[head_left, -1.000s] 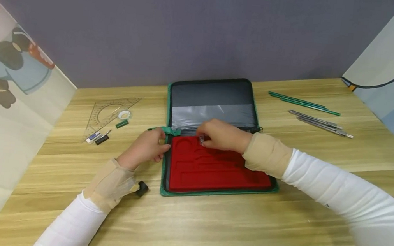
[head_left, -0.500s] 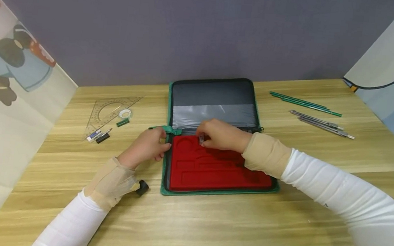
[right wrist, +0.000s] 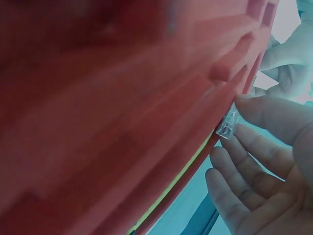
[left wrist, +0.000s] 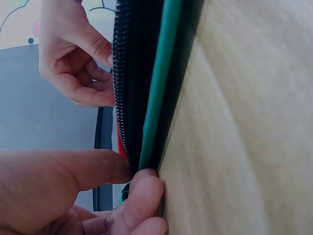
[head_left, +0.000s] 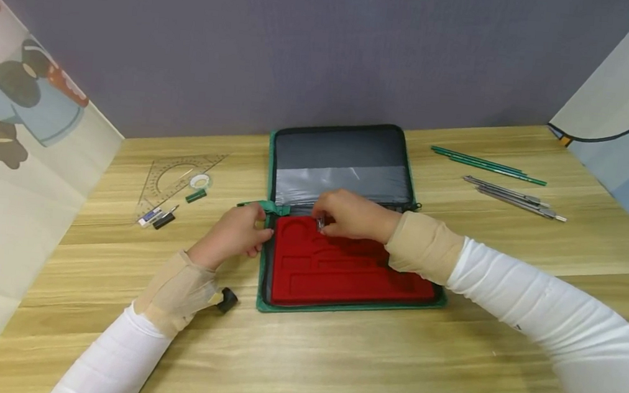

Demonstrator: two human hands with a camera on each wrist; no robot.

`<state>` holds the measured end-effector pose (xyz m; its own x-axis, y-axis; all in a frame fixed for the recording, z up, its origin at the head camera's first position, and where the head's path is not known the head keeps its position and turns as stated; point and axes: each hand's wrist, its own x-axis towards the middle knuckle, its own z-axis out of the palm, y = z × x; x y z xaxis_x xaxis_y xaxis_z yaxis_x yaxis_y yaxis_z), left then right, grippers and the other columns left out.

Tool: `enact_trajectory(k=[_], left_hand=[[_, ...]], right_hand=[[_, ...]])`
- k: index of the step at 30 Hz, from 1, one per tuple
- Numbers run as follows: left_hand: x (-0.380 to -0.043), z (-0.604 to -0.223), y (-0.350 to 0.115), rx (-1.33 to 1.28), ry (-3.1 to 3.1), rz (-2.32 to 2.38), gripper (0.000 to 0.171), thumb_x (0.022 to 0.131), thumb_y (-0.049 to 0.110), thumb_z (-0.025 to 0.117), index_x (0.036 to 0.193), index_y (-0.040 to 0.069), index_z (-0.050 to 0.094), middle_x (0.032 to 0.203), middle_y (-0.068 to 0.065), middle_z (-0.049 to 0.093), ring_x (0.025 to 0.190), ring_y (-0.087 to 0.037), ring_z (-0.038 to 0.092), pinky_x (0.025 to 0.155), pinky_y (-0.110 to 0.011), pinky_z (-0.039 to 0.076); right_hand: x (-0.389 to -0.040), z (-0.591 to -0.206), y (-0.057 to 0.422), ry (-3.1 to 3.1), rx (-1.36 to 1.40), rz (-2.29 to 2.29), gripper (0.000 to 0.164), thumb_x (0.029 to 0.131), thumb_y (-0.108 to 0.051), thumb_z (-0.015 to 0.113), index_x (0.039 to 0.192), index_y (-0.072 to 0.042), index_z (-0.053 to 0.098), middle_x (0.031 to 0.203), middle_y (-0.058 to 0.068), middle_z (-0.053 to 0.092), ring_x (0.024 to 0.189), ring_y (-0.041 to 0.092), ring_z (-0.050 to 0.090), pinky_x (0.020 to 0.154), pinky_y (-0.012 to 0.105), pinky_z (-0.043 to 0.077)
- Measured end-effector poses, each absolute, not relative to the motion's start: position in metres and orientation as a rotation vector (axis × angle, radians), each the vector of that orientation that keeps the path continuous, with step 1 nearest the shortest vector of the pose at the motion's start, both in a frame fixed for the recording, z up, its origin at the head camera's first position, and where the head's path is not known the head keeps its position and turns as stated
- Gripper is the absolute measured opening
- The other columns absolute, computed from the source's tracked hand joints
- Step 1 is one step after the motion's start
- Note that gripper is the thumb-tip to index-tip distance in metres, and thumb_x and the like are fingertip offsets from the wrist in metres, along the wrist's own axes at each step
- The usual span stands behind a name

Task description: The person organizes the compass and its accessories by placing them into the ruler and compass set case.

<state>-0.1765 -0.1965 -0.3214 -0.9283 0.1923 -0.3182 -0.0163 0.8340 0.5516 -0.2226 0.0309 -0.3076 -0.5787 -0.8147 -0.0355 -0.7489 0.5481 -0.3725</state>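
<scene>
The right hand [head_left: 349, 215] pinches a small clear box [head_left: 320, 224] at the far left of the red tray [head_left: 283, 294], its long axis unclear from here; the left hand [head_left: 240, 230], further left, pinches the green case [head_left: 304, 311] by its left edge.

The tabletop [head_left: 334, 360] is smooth wood-grain with a faint sheen. The red tray [head_left: 352, 284] looks matt and felt-like; the far lid's pocket [head_left: 343, 186] is glossy plastic film. A small clear box [right wrist: 228, 123] is shiny plastic. At right, silver drawing instruments [head_left: 517, 195] gleam like metal; the far partition [head_left: 327, 54] is matt, cloth-like.
</scene>
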Motion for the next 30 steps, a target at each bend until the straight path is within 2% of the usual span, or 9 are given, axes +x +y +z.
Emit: enact_trajectory(k=[23, 30], left_hand=[[-0.1783, -0.3215, -0.1968, 0.168, 2.664, 0.779, 0.036, 0.093, 0.016, 0.057, 0.120, -0.006, 0.046, 0.064, -0.006, 0.064, 0.050, -0.013, 0.061, 0.056, -0.026, 0.052], [-0.1780, -0.3233, -0.1990, 0.130, 2.641, 0.797, 0.038, 0.094, 0.016, 0.057, 0.122, -0.006, 0.044, 0.065, -0.007, 0.064, 0.051, -0.014, 0.061, 0.055, -0.026, 0.052]], right_hand=[[-0.2244, -0.3082, 0.0320, 2.582, -1.296, -0.491, 0.023, 0.084, -0.006, 0.067, 0.106, -0.001, 0.067, 0.101, 0.010, 0.064, 0.085, 0.019, 0.059, 0.077, 0.033, 0.051], [-0.2246, -0.3071, 0.0337, 2.580, -1.307, -0.479, 0.025, 0.085, -0.009, 0.067, 0.109, -0.001, 0.066, 0.106, 0.011, 0.064, 0.091, 0.021, 0.060, 0.081, 0.034, 0.051]])
